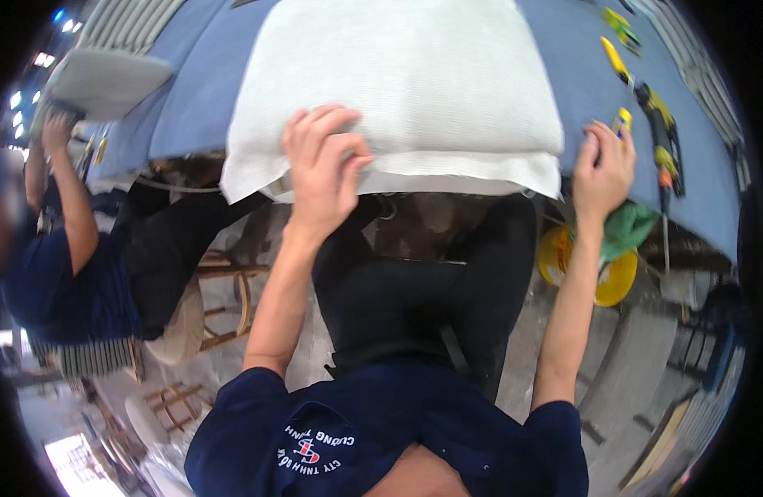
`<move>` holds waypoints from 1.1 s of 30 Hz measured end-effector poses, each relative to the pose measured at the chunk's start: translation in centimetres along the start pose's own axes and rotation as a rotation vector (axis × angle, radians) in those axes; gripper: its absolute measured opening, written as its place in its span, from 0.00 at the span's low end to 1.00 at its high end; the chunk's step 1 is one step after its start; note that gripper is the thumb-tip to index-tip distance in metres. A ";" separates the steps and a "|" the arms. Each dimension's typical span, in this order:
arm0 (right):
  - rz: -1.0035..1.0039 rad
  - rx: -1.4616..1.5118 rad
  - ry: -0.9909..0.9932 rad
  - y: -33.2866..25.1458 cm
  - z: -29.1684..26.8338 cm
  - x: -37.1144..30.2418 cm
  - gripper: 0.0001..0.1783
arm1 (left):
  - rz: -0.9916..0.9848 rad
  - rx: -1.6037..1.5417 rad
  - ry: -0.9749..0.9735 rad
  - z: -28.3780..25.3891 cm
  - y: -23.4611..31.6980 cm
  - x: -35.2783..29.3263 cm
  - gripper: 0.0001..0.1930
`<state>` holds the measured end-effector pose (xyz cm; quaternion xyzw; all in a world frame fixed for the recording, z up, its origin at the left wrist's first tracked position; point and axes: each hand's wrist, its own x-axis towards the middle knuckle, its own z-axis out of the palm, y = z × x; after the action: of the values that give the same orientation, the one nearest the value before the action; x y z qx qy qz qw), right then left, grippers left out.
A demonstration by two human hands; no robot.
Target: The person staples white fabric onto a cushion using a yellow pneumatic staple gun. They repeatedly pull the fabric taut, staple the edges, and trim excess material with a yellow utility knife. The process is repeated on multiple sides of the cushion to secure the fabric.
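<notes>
A large white fabric-covered cushion (398,74) lies on the blue-covered table, its loose fabric edge (447,166) hanging toward me. My left hand (322,166) is over the cushion's near left edge, fingers curled and thumb close to the index finger; whatever is between them cannot be made out. To the right of the cushion, by the table's near edge, my right hand (603,174) has bent fingers around a slim yellow tool (622,121). Only its upper end shows; the fingers hide the rest.
A yellow-and-black power tool (661,132), a yellow-handled tool (615,60) and a green item (622,31) lie on the blue surface (580,58) at right. Below hang a yellow bucket (615,282) and green cloth (630,228). A co-worker (75,265) sits at left, handling a grey cushion (108,83).
</notes>
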<state>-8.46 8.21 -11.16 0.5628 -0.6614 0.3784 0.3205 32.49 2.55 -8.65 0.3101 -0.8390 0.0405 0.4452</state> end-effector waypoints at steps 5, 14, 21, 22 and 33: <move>0.032 -0.046 -0.035 -1.0 0.3 -0.9 0.09 | -0.024 0.044 0.009 0.0 0.4 -1.2 0.12; 0.053 -0.010 -0.046 0.7 0.7 -0.6 0.09 | -0.061 -0.111 -0.061 -0.6 4.0 -0.5 0.02; 0.084 -0.120 -0.111 -0.5 -0.3 -0.2 0.09 | -0.186 0.172 0.032 -9.3 3.8 0.4 0.18; 0.140 -0.012 -0.141 -1.0 -0.7 -0.3 0.10 | -0.330 0.230 0.086 -9.8 1.9 0.4 0.18; 0.613 0.612 -0.353 -8.0 -2.3 4.3 0.32 | -0.907 -0.565 0.169 -6.7 -6.5 -0.4 0.31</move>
<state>-1.28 7.39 -5.22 0.4660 -0.6994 0.5318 -0.1043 41.08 -0.24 -6.29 0.5051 -0.5605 -0.3580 0.5501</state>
